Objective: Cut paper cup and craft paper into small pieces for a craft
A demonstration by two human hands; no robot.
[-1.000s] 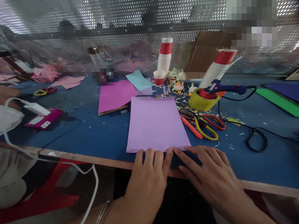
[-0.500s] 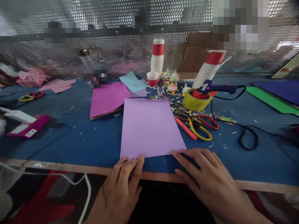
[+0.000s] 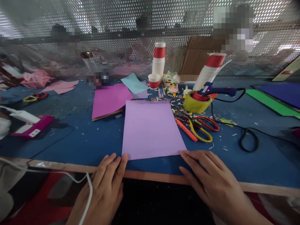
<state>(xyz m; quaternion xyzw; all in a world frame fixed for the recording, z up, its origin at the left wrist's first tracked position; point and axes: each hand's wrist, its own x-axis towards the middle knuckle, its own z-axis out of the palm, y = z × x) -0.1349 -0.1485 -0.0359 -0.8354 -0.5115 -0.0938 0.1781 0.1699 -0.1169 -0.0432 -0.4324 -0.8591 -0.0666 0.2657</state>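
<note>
A sheet of lilac paper (image 3: 152,129) lies flat on the blue tabletop in front of me. At its near left corner, my left hand (image 3: 105,184) touches the edge with a fingertip, fingers stretched out. My right hand (image 3: 211,178) rests its fingertips on the near right corner, fingers extended and thumb apart. Neither hand grips anything. Just right of the sheet lie an orange-red cutter or pen-like stick (image 3: 187,130) and scissors with yellow and red handles (image 3: 203,132).
A glue gun (image 3: 219,90) sits on a yellow tape roll (image 3: 197,103), its black cord (image 3: 248,137) looping right. Stacked paper cups (image 3: 158,64) stand behind. Magenta paper (image 3: 111,100) lies left, beside a purple power strip (image 3: 35,128). A white cable (image 3: 89,190) passes over my left hand.
My left hand has slid left along the near edge to the sheet's corner. My right hand has shifted slightly right to the other corner. The paper stays nearly in place.
</note>
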